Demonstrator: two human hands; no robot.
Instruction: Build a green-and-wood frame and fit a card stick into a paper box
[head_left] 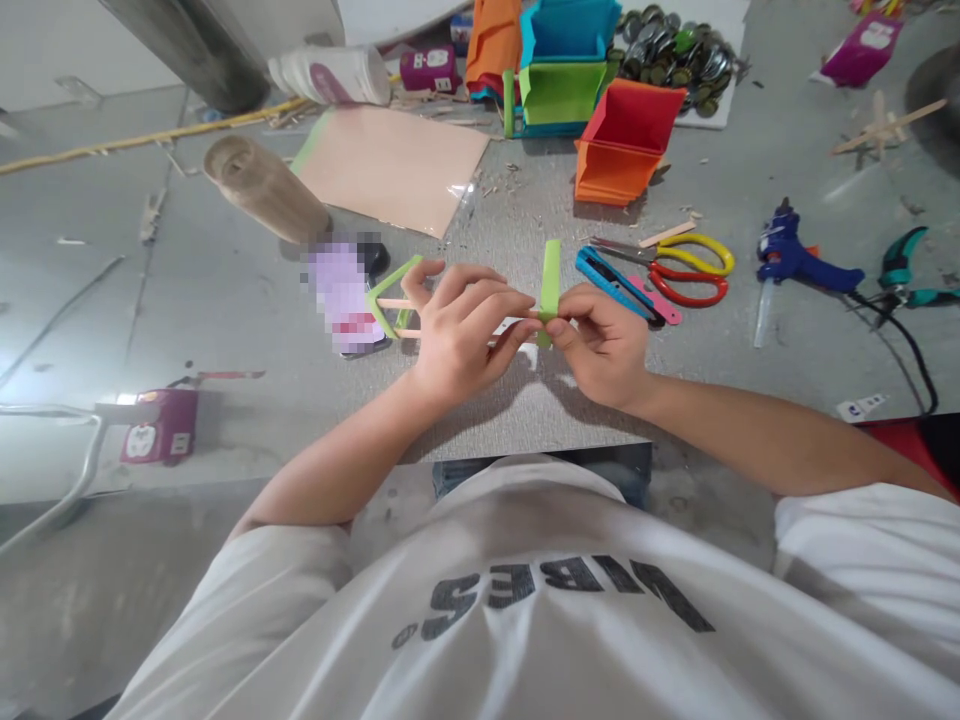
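"So, in the head view, where's the frame (409,334)?"

"Between both hands, just above the near edge of the surface (720,370). It has thin pale sticks and green strips, with a triangle of strips at its left end."

"And the left hand (463,335)?"

"It lies over the sticks from above. Its fingers are bent and closed on the frame, thumb and forefinger nearly together near the right end."

"The right hand (606,345)?"

"Its thumb and forefinger are pinched shut on that right end, at the green strip (550,280), which points away from the person. The other fingers are curled in."

"What's close by?"

"Right of the strip, the blue cutter (611,283), a pink piece (657,300) and the scissors (688,272), with one yellow and one red handle. Farther right, the glue gun (808,262), then the pliers (900,280). A blurred-out purple item (343,300) is left of the frame."

"Anything beyond?"

"A tan bottle (266,190) and a pale sheet (394,165) to the left; blue (566,35), green (547,95) and red-orange boxes (624,135) past the hands, with a heap of caps (679,65) behind the red-orange ones. A purple pack (171,425) sits at far left."
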